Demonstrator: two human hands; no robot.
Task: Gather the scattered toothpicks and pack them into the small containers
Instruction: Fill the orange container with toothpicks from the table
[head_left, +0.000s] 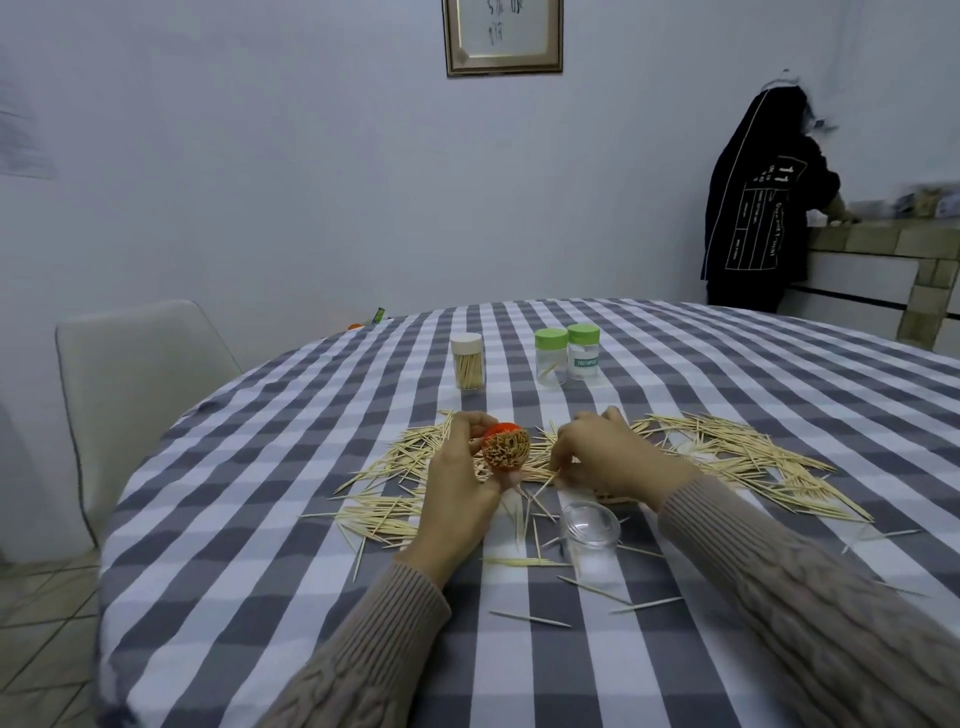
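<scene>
My left hand (460, 483) grips a small container (506, 448) tilted toward me, packed with toothpick ends, an orange lid or base behind it. My right hand (608, 454) hovers just right of it, fingers curled and pinching a toothpick (545, 486) over the pile. Scattered toothpicks (737, 457) lie in a wide band across the checked tablecloth (260, 545). An empty clear container (589, 535) stands in front of my right wrist. A white-lidded container (467, 362) full of toothpicks and two green-lidded containers (550, 357) (583, 352) stand farther back.
A white chair (140, 379) stands at the table's left. A person in a dark jacket (758, 208) stands at a counter at the back right. Loose single toothpicks (530, 618) lie near the table's front.
</scene>
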